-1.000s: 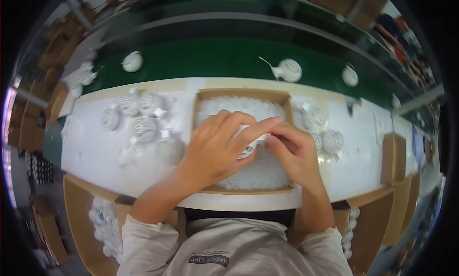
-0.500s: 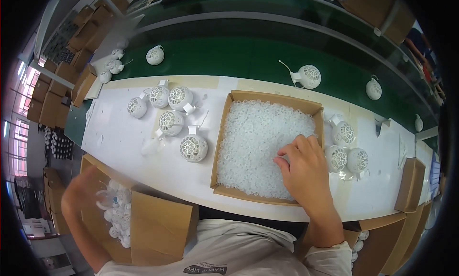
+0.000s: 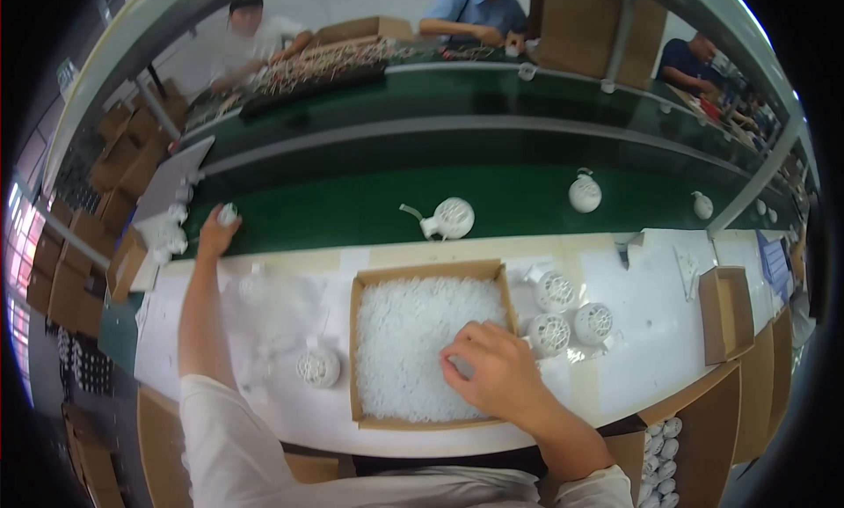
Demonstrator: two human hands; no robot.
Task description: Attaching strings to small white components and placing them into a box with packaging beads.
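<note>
At the far left, my left hand [image 3: 216, 235] reaches over the green conveyor belt [image 3: 352, 196] with its fingers around a white ball [image 3: 228, 214]. My right hand [image 3: 492, 372] hovers over the shallow cardboard box [image 3: 355, 367] of small clear plastic rings [image 3: 400, 341]. Its thumb and fingers curl together; whatever is between the fingertips is too small to tell. Left of the box, a white ball with a lattice shell [image 3: 318, 367] lies on the table, and the others beyond it are blurred. To the box's right sit three similar lattice balls [image 3: 551, 332].
More white balls lie on the belt, one with a cord [image 3: 454, 218] and another farther right [image 3: 585, 193]. A small cardboard tray [image 3: 726, 314] stands at the right. An open carton of balls [image 3: 661, 460] is below it. Co-workers [image 3: 479, 15] sit across the belt.
My left hand has gone from the carton at lower left to the belt and closed around a ball. The view has tilted up. My right hand stays over the rings.
</note>
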